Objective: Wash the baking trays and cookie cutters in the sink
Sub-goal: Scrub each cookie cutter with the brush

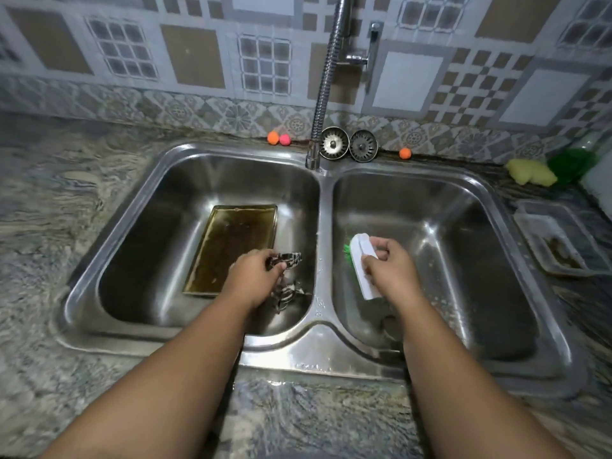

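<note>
Patterned tiles (198,61) back a marbled stone desk (66,193) with a double steel sink (323,352) set into it. From where I stand, the person's left hand (255,276) hangs over the left basin, its fingers (261,256) and thumb curled round a metal cookie cutter (288,258) and pinching it clear of the bottom. Just below that hand more cutters (286,294) lie in a small heap on the basin floor. Beside them, towards the left, a greasy baking tray (231,250) lies flat in the same basin, brown residue across it.

The right hand (390,263) is over the right basin, gripping a white scrubbing brush (358,248) from the side, green bristles pointing towards the divider.

Further out, a flexible tap hose (326,81) comes down to the ridge between the basins. Two drain strainers (334,143) lean against the wall behind it, with small orange and pink balls (278,139) to either side. On the desk at the right sits a second tray (556,240), soiled, and beyond it a yellow sponge (531,172) next to a green scourer (571,164).
</note>
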